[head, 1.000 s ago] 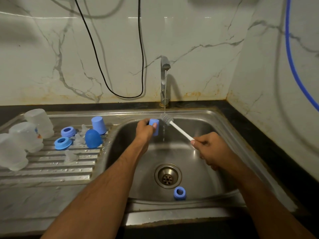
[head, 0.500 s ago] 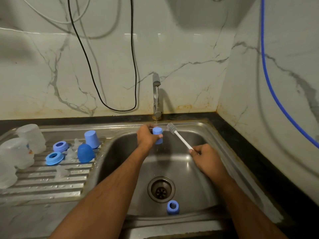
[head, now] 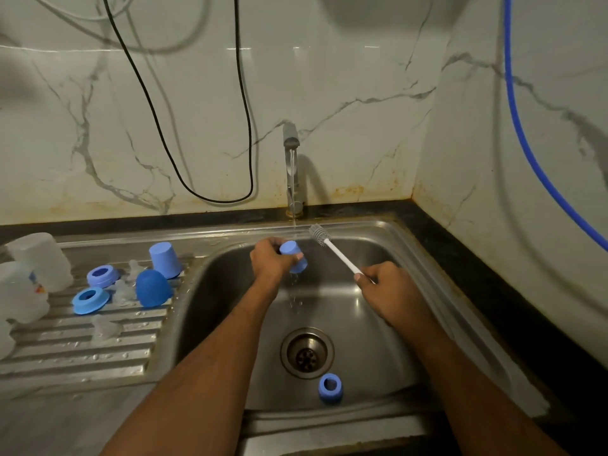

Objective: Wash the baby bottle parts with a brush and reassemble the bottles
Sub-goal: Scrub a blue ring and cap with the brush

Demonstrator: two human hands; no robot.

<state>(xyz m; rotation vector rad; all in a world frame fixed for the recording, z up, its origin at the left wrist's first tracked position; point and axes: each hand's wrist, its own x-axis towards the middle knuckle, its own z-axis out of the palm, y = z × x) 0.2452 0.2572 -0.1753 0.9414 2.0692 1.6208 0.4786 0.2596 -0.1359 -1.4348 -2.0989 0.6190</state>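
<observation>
Lying nearest in the steel sink basin (head: 378, 340), a blue ring-shaped collar (head: 330, 387) waits unwashed beside the drain. Beyond it, the right hand (head: 391, 291) grips the white-handled bottle brush (head: 335, 250), now drawn clear of the small blue plastic cap (head: 292, 256) that the left hand (head: 274, 261) pinches, newly tipped mouth-down under the tap's stream (head: 292, 179); water drips out. Scrubbing looks finished, rinsing underway. Washed parts rest on the drainboard (head: 82, 350) at left.
</observation>
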